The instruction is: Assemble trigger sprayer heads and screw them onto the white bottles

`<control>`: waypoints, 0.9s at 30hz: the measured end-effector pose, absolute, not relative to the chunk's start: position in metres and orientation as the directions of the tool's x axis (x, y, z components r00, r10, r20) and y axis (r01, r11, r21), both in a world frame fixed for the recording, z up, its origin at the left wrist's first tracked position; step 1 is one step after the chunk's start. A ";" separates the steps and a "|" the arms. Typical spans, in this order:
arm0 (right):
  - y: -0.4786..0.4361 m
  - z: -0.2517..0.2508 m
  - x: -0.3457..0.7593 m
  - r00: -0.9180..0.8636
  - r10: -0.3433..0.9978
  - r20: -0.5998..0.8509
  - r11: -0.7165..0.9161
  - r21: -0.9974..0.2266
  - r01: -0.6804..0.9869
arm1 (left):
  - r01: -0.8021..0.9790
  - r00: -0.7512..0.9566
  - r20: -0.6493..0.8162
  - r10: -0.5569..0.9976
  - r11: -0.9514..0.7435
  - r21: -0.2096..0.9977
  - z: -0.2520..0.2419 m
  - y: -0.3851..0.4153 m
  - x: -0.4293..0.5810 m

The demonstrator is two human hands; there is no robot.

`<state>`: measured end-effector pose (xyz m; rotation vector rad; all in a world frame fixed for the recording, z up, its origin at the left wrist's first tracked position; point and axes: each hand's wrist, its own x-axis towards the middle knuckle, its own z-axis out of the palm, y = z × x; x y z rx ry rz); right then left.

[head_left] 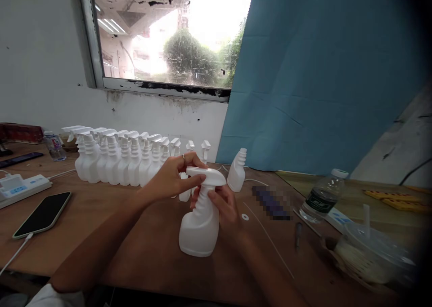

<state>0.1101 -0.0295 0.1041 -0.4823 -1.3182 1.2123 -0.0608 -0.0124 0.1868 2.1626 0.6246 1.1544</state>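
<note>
A white spray bottle (200,233) stands in front of me near the table's front edge, slightly tilted, with its white trigger head (213,176) on the neck. My left hand (182,174) is closed on the head, thumb at its side and fingers over its top. Around the ribbed neck just below, my right hand (227,203) is closed; some of its fingers are hidden behind the neck. Behind my hands, a row of white spray bottles (134,163) with trigger heads runs along the wall. Right of them stands a headless white bottle (236,174).
A small white ring (245,217) and a thin white tube (270,239) lie to the right. Beyond are a water bottle (319,199) and a lidded cup with a straw (367,253). At left are a phone (42,213) on a cable and a power strip (25,189).
</note>
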 end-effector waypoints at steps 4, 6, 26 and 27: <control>-0.033 0.109 0.103 -0.196 0.864 0.464 0.359 -0.840 -0.408 | 0.154 0.650 0.468 0.599 -0.707 0.691 0.207 -0.007 -0.073; -0.034 0.112 0.100 -0.223 0.853 0.472 0.348 -0.833 -0.431 | 0.160 0.688 0.443 0.575 -0.715 0.680 0.211 -0.005 -0.076; -0.038 0.111 0.092 -0.132 0.871 0.473 0.399 -0.839 -0.370 | 0.098 0.690 0.416 0.592 -0.646 0.757 0.204 0.005 -0.082; -0.038 0.110 0.093 -0.143 0.866 0.479 0.391 -0.827 -0.405 | 0.104 0.688 0.416 0.594 -0.648 0.754 0.205 0.005 -0.082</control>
